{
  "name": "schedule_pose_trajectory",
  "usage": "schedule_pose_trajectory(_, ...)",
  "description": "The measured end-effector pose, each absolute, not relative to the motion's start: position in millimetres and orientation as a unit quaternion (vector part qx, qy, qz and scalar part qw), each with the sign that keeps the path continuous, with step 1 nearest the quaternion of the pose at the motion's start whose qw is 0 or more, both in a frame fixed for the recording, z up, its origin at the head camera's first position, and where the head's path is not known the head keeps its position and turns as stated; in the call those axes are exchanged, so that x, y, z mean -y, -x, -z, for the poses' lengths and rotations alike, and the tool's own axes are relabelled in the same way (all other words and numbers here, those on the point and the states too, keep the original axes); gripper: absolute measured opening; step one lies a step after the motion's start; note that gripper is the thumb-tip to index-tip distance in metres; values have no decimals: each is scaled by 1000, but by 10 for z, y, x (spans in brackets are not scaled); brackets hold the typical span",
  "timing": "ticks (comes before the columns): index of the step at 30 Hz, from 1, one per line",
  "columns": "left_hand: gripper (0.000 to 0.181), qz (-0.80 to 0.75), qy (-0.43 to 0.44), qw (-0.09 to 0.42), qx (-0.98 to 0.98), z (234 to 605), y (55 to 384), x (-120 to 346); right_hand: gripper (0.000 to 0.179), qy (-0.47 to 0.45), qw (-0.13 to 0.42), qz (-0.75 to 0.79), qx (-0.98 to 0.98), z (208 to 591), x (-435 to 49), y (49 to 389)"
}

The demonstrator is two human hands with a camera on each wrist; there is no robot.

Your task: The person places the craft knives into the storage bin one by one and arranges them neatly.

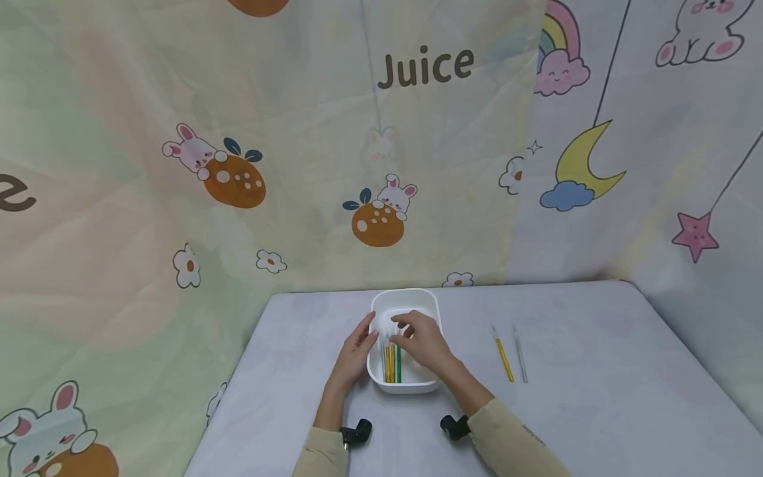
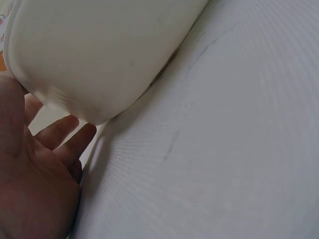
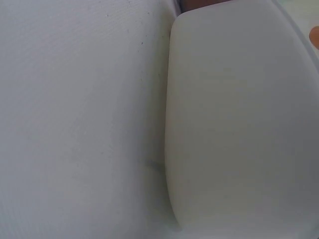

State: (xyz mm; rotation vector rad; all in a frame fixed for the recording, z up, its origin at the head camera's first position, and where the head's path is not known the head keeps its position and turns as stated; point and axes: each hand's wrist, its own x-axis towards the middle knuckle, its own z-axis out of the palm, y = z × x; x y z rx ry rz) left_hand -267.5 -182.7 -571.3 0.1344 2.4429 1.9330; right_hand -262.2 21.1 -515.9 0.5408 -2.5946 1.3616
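Observation:
A white plastic box (image 1: 417,387) stands on the table. Several slim pen-like sticks (image 1: 391,364), yellow, green and pale, lie side by side in its left half, their upper ends clear or whitish. My left hand (image 1: 352,358) grips the box's left side, thumb at the rim; in the left wrist view its fingers (image 2: 60,132) touch the outer wall. Over the box, my right hand (image 1: 424,342) has its thumb and forefinger apart near the sticks' upper ends. No hold on a stick shows there. The right wrist view shows only the box's outer wall (image 3: 239,119).
To the right of the box, a yellow pen-like stick (image 1: 504,358) and a pale one (image 1: 520,358) lie on the white-covered table (image 1: 596,371). A printed cloth (image 1: 322,165) hangs behind the table's back edge.

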Motion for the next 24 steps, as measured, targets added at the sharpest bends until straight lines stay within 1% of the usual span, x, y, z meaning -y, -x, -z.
schedule_pose_trajectory(6,51,-622,-41,10,-782,5711,2676,1819,40,-185,123,-488,844,5163,-256,2632)
schedule_pose_trajectory(16,49,-629,-33,18,-776,5697,2689,1804,40,-151,152,-513,831,5108,-444,2655)
schedule_pose_trajectory(24,49,-630,-31,12,-776,5720,2698,1803,38,-128,190,-528,818,5227,-592,2629)
